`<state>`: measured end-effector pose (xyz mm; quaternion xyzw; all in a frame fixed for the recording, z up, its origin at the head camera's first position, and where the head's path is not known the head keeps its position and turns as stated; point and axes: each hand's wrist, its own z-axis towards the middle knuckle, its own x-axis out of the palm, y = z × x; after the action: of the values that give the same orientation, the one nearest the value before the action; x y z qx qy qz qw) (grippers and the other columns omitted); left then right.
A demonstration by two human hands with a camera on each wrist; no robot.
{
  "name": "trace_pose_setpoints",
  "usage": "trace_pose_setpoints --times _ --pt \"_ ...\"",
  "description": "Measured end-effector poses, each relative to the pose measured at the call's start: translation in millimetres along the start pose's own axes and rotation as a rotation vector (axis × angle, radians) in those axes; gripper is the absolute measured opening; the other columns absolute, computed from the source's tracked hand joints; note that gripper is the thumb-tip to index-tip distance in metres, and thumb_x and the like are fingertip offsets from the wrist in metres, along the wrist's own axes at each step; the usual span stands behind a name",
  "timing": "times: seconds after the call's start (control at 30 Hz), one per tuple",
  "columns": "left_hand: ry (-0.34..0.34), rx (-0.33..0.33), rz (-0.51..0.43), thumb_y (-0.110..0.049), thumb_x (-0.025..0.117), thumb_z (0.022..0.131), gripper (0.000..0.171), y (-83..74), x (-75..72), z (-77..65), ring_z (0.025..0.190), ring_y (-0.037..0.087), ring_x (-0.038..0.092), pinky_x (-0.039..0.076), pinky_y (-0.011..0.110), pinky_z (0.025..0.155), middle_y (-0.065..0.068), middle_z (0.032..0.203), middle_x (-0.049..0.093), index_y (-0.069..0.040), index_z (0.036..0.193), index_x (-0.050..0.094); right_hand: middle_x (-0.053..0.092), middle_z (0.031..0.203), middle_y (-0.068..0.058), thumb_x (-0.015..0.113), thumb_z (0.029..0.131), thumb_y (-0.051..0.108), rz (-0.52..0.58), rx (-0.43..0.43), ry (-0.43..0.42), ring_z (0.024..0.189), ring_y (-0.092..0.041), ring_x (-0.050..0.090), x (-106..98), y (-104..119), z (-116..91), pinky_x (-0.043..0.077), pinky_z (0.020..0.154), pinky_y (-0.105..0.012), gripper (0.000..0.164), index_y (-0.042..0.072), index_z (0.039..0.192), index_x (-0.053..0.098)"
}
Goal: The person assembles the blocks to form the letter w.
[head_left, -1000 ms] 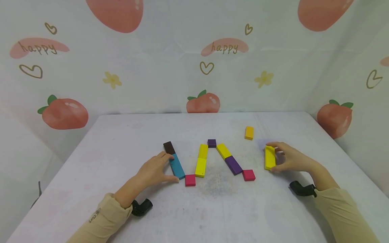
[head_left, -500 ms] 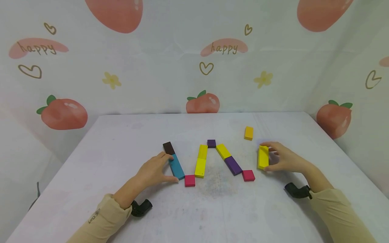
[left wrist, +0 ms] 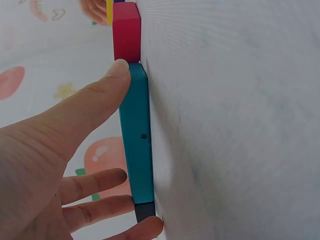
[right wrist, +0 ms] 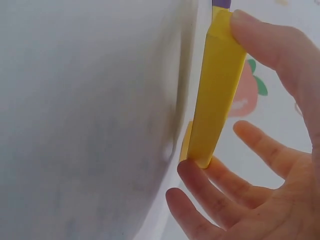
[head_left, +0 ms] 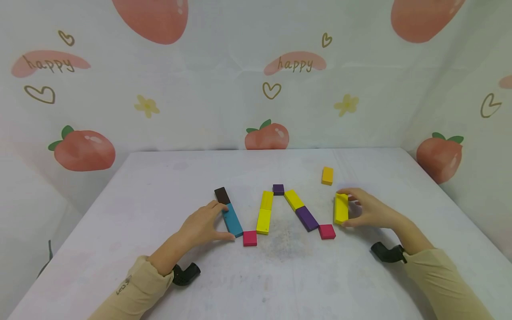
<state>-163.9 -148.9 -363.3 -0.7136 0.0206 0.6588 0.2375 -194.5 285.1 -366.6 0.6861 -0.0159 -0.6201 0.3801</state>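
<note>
My right hand point(head_left: 374, 209) pinches a long yellow block point(head_left: 341, 209) by its two ends, thumb at the near end and fingertips at the far end. In the right wrist view this yellow block point(right wrist: 217, 90) stands close over the tabletop. My left hand point(head_left: 200, 224) lies alongside a blue block point(head_left: 233, 221), its thumb at the near end and its fingers loosely extended by the far end. A dark brown block point(head_left: 222, 195) adjoins the blue one. Near the thumb, a red block point(left wrist: 126, 32) meets the blue block's end in the left wrist view.
From the left red block, two yellow blocks point(head_left: 265, 213) run up to a small purple block point(head_left: 278, 190). A yellow block point(head_left: 294, 199) and a purple block point(head_left: 307, 218) slope down to another red block point(head_left: 327, 231). An orange-yellow block point(head_left: 327, 176) lies farther back.
My right hand has moved left with the long yellow block, nearer the right red block. The left hand has stayed by the blue block, and the row of blocks has kept its shape.
</note>
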Motion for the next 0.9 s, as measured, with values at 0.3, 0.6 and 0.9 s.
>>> trace_pose_setpoints --times 0.3,0.6,0.9 --pt "-0.003 0.006 0.001 -0.049 0.079 0.067 0.077 0.0 1.0 -0.3 0.107 0.030 0.057 0.050 0.045 0.093 0.015 0.127 0.054 -0.003 0.123 0.053 0.048 0.129 -0.023 0.082 0.069 0.026 -0.006 0.007 0.022 0.109 -0.038 0.051 3.0 3.2 5.5 0.047 0.091 -0.057 0.076 -0.003 0.128 0.044" --pt "-0.007 0.009 0.004 -0.048 0.079 0.067 0.076 1.1 0.6 0.2 0.107 0.030 0.057 0.050 0.045 0.092 0.015 0.127 0.054 -0.003 0.123 0.053 0.048 0.128 -0.023 0.082 0.069 0.028 -0.005 0.008 0.032 0.110 -0.038 0.050 4.9 4.0 7.7 0.046 0.092 -0.056 0.077 -0.004 0.128 0.044" --pt "-0.003 0.004 -0.002 -0.048 0.079 0.067 0.076 0.5 0.3 -0.3 0.108 0.031 0.057 0.050 0.046 0.093 0.015 0.128 0.053 -0.004 0.123 0.053 0.049 0.127 -0.023 0.082 0.068 0.028 -0.016 0.009 0.038 0.108 -0.037 0.050 5.4 8.0 8.4 0.046 0.092 -0.056 0.077 -0.005 0.127 0.045"
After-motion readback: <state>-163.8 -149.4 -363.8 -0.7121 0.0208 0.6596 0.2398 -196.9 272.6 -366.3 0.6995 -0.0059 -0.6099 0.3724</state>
